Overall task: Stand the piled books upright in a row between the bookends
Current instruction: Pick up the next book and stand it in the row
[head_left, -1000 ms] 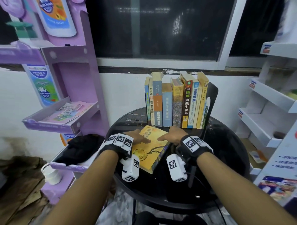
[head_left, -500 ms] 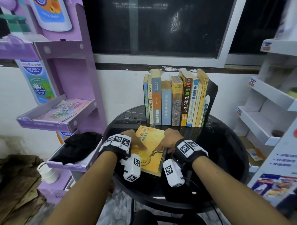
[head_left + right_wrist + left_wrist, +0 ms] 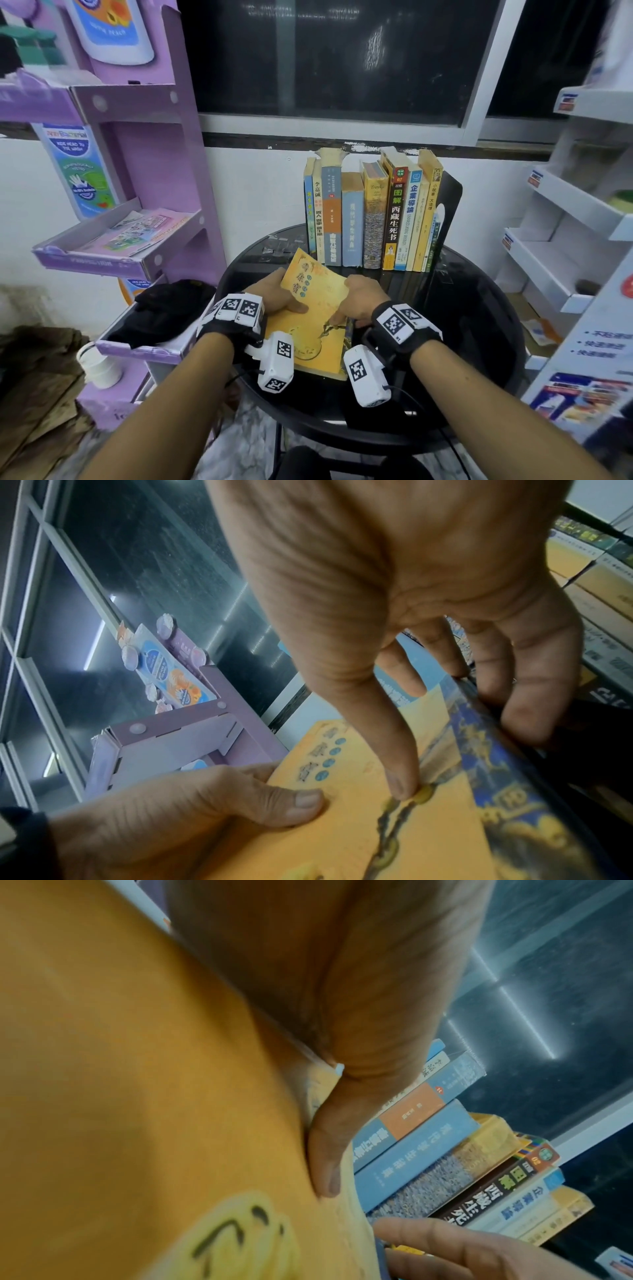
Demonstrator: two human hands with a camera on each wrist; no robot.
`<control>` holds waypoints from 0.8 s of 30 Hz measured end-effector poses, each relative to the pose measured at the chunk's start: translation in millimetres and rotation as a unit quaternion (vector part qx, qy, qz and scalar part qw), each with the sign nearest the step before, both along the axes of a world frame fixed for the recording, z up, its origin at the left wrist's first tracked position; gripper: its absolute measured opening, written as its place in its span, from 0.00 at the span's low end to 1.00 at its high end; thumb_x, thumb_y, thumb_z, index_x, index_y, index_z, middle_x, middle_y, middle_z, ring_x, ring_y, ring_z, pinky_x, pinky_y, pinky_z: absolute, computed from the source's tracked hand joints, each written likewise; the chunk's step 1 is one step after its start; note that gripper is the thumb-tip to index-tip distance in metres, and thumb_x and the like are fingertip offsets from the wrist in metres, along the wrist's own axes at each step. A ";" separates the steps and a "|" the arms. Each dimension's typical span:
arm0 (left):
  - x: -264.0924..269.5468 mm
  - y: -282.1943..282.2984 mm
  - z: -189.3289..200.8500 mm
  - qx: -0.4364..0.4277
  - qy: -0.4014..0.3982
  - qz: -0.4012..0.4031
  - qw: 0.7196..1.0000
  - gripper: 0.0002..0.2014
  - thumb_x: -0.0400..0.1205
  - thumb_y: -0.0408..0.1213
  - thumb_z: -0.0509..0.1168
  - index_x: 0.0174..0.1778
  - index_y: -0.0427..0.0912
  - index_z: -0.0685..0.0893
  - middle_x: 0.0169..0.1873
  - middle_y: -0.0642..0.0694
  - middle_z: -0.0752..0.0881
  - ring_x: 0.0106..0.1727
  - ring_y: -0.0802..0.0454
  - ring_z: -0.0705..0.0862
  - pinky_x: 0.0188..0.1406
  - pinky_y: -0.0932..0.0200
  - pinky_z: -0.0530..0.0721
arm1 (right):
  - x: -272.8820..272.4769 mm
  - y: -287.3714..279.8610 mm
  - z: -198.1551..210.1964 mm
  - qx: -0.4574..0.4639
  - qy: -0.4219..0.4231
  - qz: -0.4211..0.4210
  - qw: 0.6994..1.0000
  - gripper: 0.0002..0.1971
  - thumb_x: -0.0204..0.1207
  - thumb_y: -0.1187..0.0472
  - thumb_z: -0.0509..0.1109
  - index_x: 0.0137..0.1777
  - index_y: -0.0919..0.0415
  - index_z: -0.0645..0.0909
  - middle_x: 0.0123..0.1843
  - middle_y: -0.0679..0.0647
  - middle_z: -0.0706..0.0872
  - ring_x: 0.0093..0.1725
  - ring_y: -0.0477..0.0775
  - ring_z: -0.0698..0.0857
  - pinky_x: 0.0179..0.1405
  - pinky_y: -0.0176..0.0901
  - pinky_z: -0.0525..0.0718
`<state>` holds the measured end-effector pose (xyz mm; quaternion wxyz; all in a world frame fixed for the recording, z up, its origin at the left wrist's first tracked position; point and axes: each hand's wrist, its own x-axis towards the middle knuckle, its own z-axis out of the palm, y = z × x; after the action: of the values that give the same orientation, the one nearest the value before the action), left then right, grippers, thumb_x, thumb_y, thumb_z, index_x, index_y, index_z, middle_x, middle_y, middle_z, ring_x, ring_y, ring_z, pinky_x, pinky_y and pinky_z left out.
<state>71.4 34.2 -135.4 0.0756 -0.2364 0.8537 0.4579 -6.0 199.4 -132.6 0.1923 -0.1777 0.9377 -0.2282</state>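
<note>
Round black table under dark window, both hands gripping yellow book.

dim indoor light, soft motion blur, wide-angle edge distortion, window glare

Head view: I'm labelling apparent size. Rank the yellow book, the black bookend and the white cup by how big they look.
1. Yellow book, held in both hands; being nearest the camera inflates it.
2. Black bookend, mostly hidden behind the row, so this is unsure.
3. White cup, plainly smallest.
</note>
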 end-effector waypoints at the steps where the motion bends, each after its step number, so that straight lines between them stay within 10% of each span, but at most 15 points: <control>1: 0.6 -0.2 1.5 0.006 0.011 -0.001 1.000 0.30 0.70 0.35 0.79 0.63 0.52 0.70 0.58 0.49 0.84 0.60 0.44 0.83 0.67 0.40 0.78 | -0.4 0.5 -0.8 -0.011 -0.004 -0.004 1.000 0.37 0.58 0.60 0.87 0.66 0.63 0.75 0.63 0.59 0.80 0.62 0.59 0.81 0.56 0.58 0.87; 6: 1.5 3.1 11.2 0.030 0.054 -0.022 0.998 0.26 0.72 0.32 0.77 0.61 0.51 0.72 0.55 0.46 0.85 0.56 0.41 0.85 0.62 0.37 0.82 | -2.4 5.4 -4.4 -0.094 -0.030 -0.048 0.994 0.49 0.50 0.64 0.90 0.71 0.52 0.69 0.67 0.60 0.75 0.62 0.63 0.80 0.53 0.65 0.87; 11: 2.1 1.7 17.6 0.047 0.097 -0.045 0.993 0.24 0.73 0.28 0.76 0.55 0.54 0.72 0.52 0.47 0.87 0.53 0.42 0.87 0.56 0.37 0.86 | -7.6 19.1 3.7 -0.217 -0.105 -0.127 0.962 0.62 0.59 0.74 0.85 0.85 0.50 0.48 0.69 0.60 0.78 0.53 0.61 0.83 0.37 0.52 0.89; 16: 3.8 0.7 20.9 0.055 0.120 -0.048 0.990 0.31 0.73 0.28 0.76 0.63 0.55 0.69 0.52 0.47 0.88 0.51 0.45 0.89 0.53 0.41 0.87 | -13.3 32.0 19.0 -0.282 -0.126 -0.124 0.943 0.32 0.64 0.73 0.82 0.62 0.56 0.70 0.51 0.60 0.85 0.36 0.56 0.82 0.25 0.44 0.79; 24: -2.0 12.0 22.7 0.067 0.148 -0.027 0.986 0.41 0.74 0.26 0.74 0.76 0.50 0.57 0.55 0.49 0.82 0.54 0.43 0.87 0.55 0.40 0.87 | -20.8 46.4 37.6 -0.329 -0.109 -0.056 0.936 0.31 0.71 0.66 0.79 0.69 0.49 0.69 0.55 0.59 0.88 0.46 0.58 0.87 0.38 0.47 0.86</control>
<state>69.3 46.2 -112.7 -0.0229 -0.1372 0.8287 0.5421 -26.8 245.8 -95.0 0.2107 -0.1525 0.7921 -0.5522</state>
